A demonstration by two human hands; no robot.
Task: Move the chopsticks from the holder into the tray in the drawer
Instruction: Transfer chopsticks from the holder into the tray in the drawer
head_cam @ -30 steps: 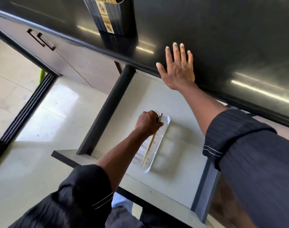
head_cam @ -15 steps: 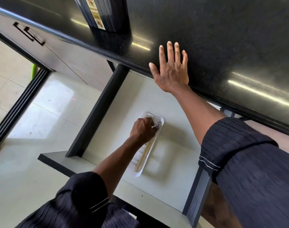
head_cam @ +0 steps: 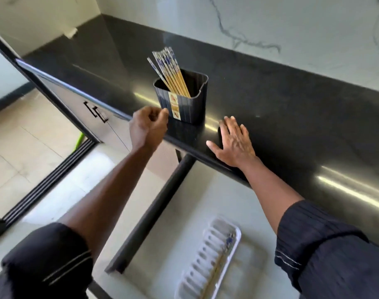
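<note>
A dark ribbed holder [head_cam: 185, 104] stands on the black countertop [head_cam: 281, 108] with several yellow chopsticks [head_cam: 170, 72] leaning left in it, their patterned ends up. Just left of the holder's base, my left hand [head_cam: 148, 128] is raised with its fingers curled and nothing in it. My right hand [head_cam: 232, 143] lies flat, fingers spread, on the counter edge to the holder's right. Below, the open drawer [head_cam: 154, 214] holds a white ridged tray [head_cam: 208, 262] with a chopstick [head_cam: 219, 262] lying along it.
A marble wall backs the counter. Left of the drawer are closed cabinet fronts with a dark handle [head_cam: 96, 112]. A tiled floor and a dark sliding-door track [head_cam: 46, 182] lie at lower left.
My left hand let go of the chopstick in the tray and rose to beside the holder. The view tilted up to the countertop. My right hand stayed on the counter edge.
</note>
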